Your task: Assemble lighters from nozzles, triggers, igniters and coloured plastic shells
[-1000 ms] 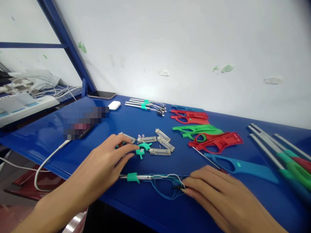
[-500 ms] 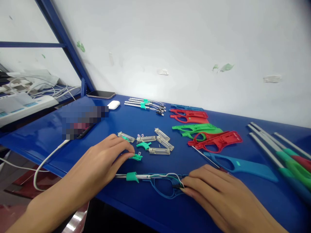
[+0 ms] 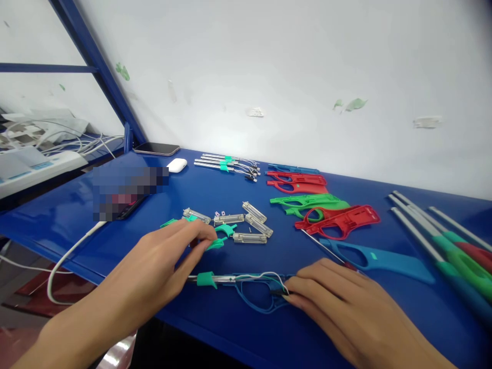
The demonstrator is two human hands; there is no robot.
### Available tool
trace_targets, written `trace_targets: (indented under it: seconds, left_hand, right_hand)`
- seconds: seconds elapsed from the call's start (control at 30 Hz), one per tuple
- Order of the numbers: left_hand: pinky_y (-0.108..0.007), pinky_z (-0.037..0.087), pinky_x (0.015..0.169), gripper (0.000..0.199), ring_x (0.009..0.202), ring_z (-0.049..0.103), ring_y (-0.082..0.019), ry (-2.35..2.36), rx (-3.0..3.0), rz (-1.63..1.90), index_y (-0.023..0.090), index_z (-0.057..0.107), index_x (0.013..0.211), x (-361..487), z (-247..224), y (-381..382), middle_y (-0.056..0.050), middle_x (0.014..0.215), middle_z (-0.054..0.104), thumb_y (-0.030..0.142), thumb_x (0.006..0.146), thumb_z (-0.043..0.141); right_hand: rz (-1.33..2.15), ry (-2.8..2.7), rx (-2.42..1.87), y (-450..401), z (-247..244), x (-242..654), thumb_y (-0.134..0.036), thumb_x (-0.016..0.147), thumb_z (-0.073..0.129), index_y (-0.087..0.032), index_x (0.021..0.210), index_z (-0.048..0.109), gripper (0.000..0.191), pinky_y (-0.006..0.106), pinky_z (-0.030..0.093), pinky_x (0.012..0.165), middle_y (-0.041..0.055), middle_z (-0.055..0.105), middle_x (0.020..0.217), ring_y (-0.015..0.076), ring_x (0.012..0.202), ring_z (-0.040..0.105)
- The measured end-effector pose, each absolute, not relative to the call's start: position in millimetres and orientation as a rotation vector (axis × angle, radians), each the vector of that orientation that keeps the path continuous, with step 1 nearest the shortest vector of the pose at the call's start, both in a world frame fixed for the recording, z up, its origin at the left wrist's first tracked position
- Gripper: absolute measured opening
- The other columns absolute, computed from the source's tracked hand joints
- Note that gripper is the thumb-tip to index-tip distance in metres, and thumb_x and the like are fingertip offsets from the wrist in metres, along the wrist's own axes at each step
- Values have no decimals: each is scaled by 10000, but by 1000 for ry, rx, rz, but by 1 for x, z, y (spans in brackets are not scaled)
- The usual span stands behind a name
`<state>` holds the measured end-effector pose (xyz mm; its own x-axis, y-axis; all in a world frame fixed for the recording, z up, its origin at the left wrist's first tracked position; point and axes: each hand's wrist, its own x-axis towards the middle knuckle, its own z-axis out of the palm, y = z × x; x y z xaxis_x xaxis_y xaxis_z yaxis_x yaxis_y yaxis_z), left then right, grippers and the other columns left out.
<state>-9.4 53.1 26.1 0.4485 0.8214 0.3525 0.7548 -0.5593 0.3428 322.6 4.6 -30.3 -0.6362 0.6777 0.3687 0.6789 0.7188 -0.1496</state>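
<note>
My left hand [image 3: 169,256] is closed, thumb and index finger pinching a small green plastic trigger [image 3: 216,244] just above the table. My right hand [image 3: 342,307] has its fingers bent round the back end of a blue lighter casing half [image 3: 251,302], hiding that end. The fingertips touch a black part [image 3: 277,292] at the end of a white wire. A metal tube [image 3: 225,279] with a green collar [image 3: 206,279] lies along the casing's front. Beyond the left fingers are several clear fuel tanks [image 3: 249,238] and another green trigger [image 3: 226,230].
Red casing halves [image 3: 346,223], green ones [image 3: 307,201] and a blue one [image 3: 395,264] lie behind my right hand, with a screwdriver [image 3: 321,246]. Long-tubed lighters [image 3: 418,233] are at right. Wired metal tubes [image 3: 215,161], a phone [image 3: 157,148] and a white cable [image 3: 65,266] lie farther off.
My left hand has shifted slightly, still pinching the green trigger; the small pale clip beside it no longer shows. The right hand stays on the blue casing. The view has moved slightly.
</note>
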Motion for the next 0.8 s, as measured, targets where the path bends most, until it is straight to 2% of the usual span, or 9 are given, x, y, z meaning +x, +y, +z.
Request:
trace_targets:
  seconds: [0.13,0.23,0.33,0.4,0.5,0.6,0.67,0.73,0.8]
  left_hand:
    - [-206,537,827,125,919,721,-134,1338,2509,767,306,621,1180,0,30,49,47,1105,744,328,1111,520]
    - [-176,548,786,176,859,708,-107,1287,2445,778,324,640,1144,4,32,42,66,1046,738,285,1118,470]
    - [-176,586,777,176,882,740,-121,1371,2378,878,354,690,1155,5,31,32,69,1057,769,349,1099,523]
    - [-189,616,787,172,904,761,-137,1436,2352,906,368,697,1195,6,28,27,63,1089,785,418,1064,598]
    - [-154,618,694,196,755,752,-103,1369,2326,878,385,684,1193,11,25,25,90,1018,793,458,1011,697]
    - [-156,620,791,133,821,785,-100,1306,2374,877,410,680,1175,17,21,26,123,1019,807,457,1056,644]
    - [-184,621,865,183,918,805,-118,1324,2437,866,427,667,1233,19,20,25,127,1081,817,486,1099,557]
    - [-184,625,820,226,907,811,-125,1328,2480,835,423,657,1268,21,20,23,123,1097,820,515,1109,524]
    - [-168,614,772,215,877,801,-115,1248,2505,827,385,666,1239,23,20,22,108,1055,822,473,1125,506]
  right_hand:
    - [-34,-2499,-1028,6,-23,319,-183,1161,336,-287,1261,672,367,412,553,967,-9,756,1171,207,1043,710]
    - [-43,-2452,-982,11,-12,314,-233,1168,368,-263,1154,691,325,336,570,868,-20,768,1055,171,935,722]
    - [-25,-2429,-942,14,-7,309,-291,1172,381,-252,1079,703,337,293,568,785,-14,767,963,154,839,716]
    - [-48,-2438,-977,15,-6,308,-279,1173,366,-256,1118,703,342,333,566,859,-13,772,1024,175,906,722]
    - [-50,-2442,-984,15,-5,307,-284,1176,352,-252,1133,694,346,344,563,865,-19,768,1035,180,918,718]
    - [-7,-2439,-939,15,-3,309,-300,1176,358,-247,1083,694,353,296,568,772,-23,759,956,152,827,709]
    - [-10,-2469,-965,14,-6,312,-283,1172,376,-256,1133,693,321,315,576,817,-18,764,1011,165,881,718]
    - [12,-2526,-993,12,-12,317,-254,1161,417,-291,1238,674,271,358,570,904,-25,762,1130,189,999,718]
    - [79,-2539,-1033,9,-19,320,-245,1152,449,-333,1295,651,262,384,555,957,-46,746,1209,201,1086,700]
